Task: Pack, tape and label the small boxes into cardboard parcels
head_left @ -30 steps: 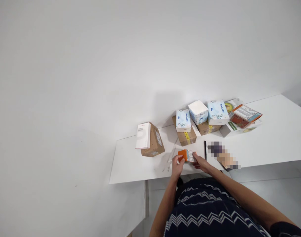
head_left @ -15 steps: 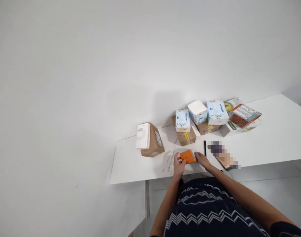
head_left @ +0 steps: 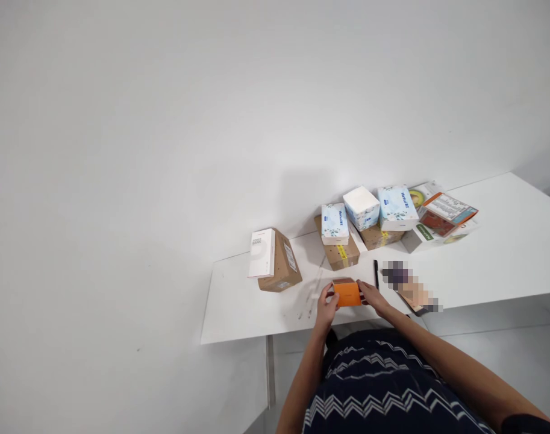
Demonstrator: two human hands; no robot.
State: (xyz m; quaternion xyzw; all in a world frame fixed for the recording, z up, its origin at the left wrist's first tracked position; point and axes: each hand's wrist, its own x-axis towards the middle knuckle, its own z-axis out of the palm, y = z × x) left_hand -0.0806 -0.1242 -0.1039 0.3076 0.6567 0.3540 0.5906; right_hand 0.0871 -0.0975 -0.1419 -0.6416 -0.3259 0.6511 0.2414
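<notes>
A small orange box is held between my two hands, above the white table near its front edge. My left hand grips its left end, with the thumb on the orange face. At the right end, my right hand has its fingers closed on the box's side. A darker, brownish face with a pale edge shows along the box's far side. Just right of my right hand lies a black pen. Beside the pen is a flat item whose surface is blurred out.
On the white table, a white power bank box leans on a brown carton. Blue-white tissue packs rest on cardboard boxes along the wall. Further right are food boxes and an orange-edged packet.
The orange box has turned in my hands, from tilted to nearly level, and a darker far face now shows. My right hand has shifted slightly along its right end.
</notes>
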